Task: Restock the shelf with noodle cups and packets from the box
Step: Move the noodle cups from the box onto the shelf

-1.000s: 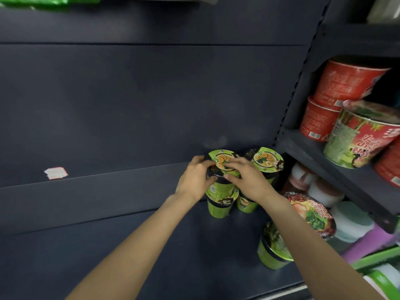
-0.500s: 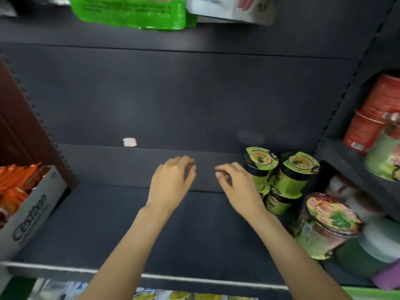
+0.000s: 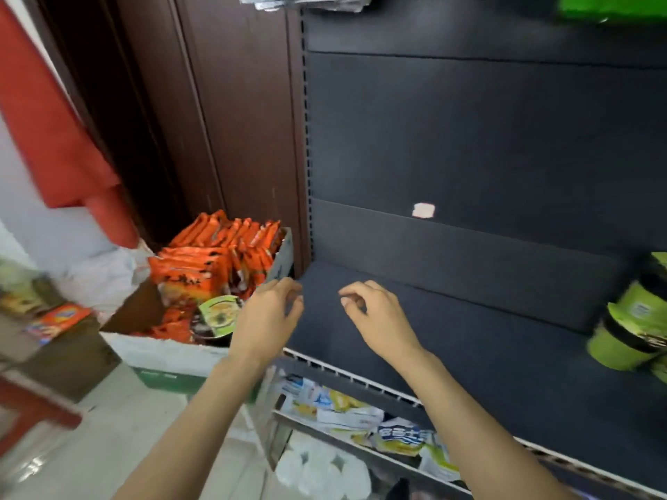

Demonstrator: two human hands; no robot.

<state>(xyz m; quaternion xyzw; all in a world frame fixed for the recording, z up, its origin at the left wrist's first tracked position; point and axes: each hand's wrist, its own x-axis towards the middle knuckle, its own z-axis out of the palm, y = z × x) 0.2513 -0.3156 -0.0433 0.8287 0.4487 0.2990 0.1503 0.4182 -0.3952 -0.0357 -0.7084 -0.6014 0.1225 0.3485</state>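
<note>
Both hands have left the stacked green noodle cups [image 3: 630, 333], now at the shelf's [image 3: 469, 341] right end. Left hand [image 3: 265, 319] and right hand [image 3: 377, 319] hover empty, fingers loosely curled. The box [image 3: 173, 351] of orange packets [image 3: 216, 254] stands left.

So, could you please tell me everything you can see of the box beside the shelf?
The box is an open cardboard carton, white outside with green print low on its front wall and plain brown inside. It stands left of the dark shelf, its far corner close against the shelf's upright. Orange noodle packets fill the back, standing on edge; one green-lidded noodle cup sits at the near right corner. The left hand hovers empty over that corner, apparently not touching it.
</note>
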